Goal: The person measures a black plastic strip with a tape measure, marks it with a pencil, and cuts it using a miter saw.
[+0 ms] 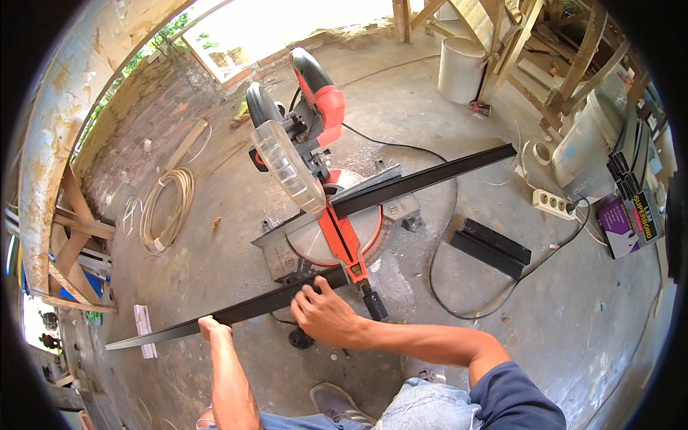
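A long black metal profile (269, 304) slants in front of the saw, its right end close to the saw's red table arm. My left hand (215, 328) is closed round its lower edge toward the left. My right hand (322, 312) grips the same profile near its right end, fingers bent over the upper edge. Beyond it stands a red and black mitre saw (331, 111) on the floor, its head raised and a clear blade guard (290, 166) hanging down. A second black profile (430, 180) lies across the saw's bed and sticks out to the right.
Short black profile pieces (491, 249) lie on the floor at right, ringed by a black cable (431, 276). A white power strip (553, 203), a purple box (618, 228) and buckets (461, 70) stand farther right. Coiled tubing (167, 211) and a pale block (145, 331) are at left.
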The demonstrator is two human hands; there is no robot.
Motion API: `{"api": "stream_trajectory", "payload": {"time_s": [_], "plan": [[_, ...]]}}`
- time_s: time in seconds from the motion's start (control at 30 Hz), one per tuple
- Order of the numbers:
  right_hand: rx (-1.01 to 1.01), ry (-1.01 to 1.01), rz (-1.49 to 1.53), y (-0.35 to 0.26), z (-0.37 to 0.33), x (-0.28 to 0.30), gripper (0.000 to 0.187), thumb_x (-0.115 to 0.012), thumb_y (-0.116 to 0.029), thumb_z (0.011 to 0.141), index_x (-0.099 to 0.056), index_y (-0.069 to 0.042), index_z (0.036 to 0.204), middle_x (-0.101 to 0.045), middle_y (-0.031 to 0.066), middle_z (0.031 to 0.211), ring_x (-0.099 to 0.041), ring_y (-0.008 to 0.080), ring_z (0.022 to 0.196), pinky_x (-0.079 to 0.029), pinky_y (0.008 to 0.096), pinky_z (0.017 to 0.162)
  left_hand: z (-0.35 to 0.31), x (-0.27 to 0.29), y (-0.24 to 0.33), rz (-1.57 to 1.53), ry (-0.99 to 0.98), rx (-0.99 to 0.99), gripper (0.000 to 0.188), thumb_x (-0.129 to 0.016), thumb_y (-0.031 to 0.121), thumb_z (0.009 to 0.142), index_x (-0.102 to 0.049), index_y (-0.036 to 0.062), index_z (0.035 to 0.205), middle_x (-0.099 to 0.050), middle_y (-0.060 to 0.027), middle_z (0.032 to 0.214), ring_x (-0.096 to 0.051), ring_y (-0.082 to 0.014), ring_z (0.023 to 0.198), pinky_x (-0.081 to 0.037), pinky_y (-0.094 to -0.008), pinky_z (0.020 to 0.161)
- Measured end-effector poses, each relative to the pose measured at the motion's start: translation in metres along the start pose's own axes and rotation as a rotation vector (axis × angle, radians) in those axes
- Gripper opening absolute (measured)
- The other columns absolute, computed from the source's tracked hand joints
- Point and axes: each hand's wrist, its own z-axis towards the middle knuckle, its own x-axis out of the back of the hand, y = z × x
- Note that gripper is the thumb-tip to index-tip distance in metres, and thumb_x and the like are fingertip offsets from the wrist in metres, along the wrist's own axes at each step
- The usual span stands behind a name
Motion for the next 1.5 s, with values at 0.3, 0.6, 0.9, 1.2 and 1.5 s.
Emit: {"api": "stream_trajectory", "payload": {"time_s": [0.3, 0.6, 0.9, 1.2, 1.5], "plan": [[-1.306, 0.739, 0.789, 0.127, -0.05, -0.015, 0.021, -0.066, -0.019, 0.094, -0.067, 0.001, 0.1, -0.072, 0.0153, 0.091, -0.068, 0.0248, 0.086, -0.052, 0.0401, 0.083, -0.009, 0.025, 0.003, 0.098, -0.019, 0.032, 0.021, -0.058, 0.017, 0.075, -0.066, 0.0075, 0.091, -0.07, -0.0105, 0.083, -0.067, -0.0276, 0.065, -0.046, -0.0379, 0.05], [-1.934, 0.472, 0.682, 0.309, -0.077, -0.082, 0.057, -0.079, -0.049, 0.081, -0.07, 0.007, 0.088, -0.071, 0.0175, 0.091, -0.065, 0.0258, 0.077, -0.051, 0.0385, 0.075, -0.006, 0.018, -0.016, 0.368, 0.009, 0.092, 0.04, -0.077, 0.03, 0.065, -0.062, 0.0068, 0.095, -0.066, -0.0123, 0.085, -0.062, -0.0289, 0.065, -0.044, -0.0406, 0.052], [-1.586, 1.14, 1.14, 0.309, -0.086, -0.105, 0.03, -0.085, -0.017, 0.079, -0.072, 0.007, 0.092, -0.071, 0.0086, 0.092, -0.062, 0.0187, 0.079, -0.051, 0.0355, 0.075, 0.012, 0.038, -0.046, 0.454, 0.052, 0.036, 0.03, -0.067, 0.012, 0.061, -0.063, -0.0011, 0.088, -0.065, -0.0158, 0.09, -0.064, -0.0313, 0.07, -0.05, -0.0516, 0.055], [-1.48, 1.105, 1.223, 0.244, -0.091, -0.023, 0.025, -0.075, -0.021, 0.094, -0.064, -0.006, 0.111, -0.069, 0.0032, 0.098, -0.066, 0.0156, 0.084, -0.052, 0.0315, 0.069, -0.011, 0.033, -0.043, 0.878, 0.511, -0.177, 0.071, -0.075, 0.022, 0.064, -0.05, 0.0004, 0.127, -0.057, -0.0262, 0.125, -0.063, -0.0372, 0.099, -0.054, -0.0527, 0.074], [-1.004, 1.027, 1.116, 0.17, -0.098, 0.051, 0.038, -0.072, -0.008, 0.097, -0.058, -0.005, 0.132, -0.065, 0.0024, 0.119, -0.058, 0.0117, 0.11, -0.046, 0.0285, 0.099, 0.002, 0.006, -0.01, 0.983, 0.419, -0.748, 0.098, -0.073, 0.049, 0.082, -0.023, 0.0091, 0.156, -0.021, -0.0294, 0.155, -0.025, -0.047, 0.142, -0.026, -0.0679, 0.106]]}}
